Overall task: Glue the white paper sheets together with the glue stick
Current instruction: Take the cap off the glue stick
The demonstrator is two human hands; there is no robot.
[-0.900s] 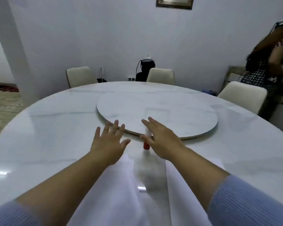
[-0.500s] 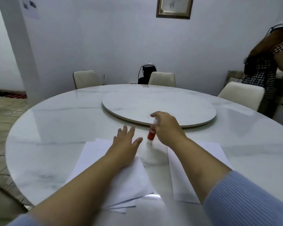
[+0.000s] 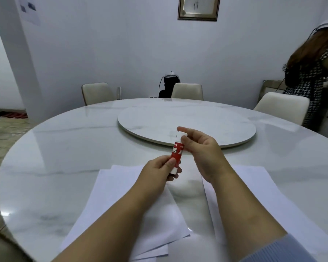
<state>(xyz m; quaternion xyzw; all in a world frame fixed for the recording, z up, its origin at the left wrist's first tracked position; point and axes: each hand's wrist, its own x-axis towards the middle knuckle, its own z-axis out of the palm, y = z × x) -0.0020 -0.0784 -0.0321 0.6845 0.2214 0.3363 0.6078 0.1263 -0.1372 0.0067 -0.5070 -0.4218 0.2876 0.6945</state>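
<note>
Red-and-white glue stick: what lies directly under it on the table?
Under the red-and-white glue stick, held in both hands, is bare white marble tabletop between the left white paper stack and right sheet. The forearms cover parts of both.

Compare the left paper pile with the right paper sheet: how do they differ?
The left stack of white paper sheets shows several fanned, offset edges; the right white paper sheet shows a single edge. The left stack lies skewed; the right sheet runs out of frame. Both lie flat on the round marble table.

Soft bluish light, glossy table [image 3: 68, 148] glare.
</note>
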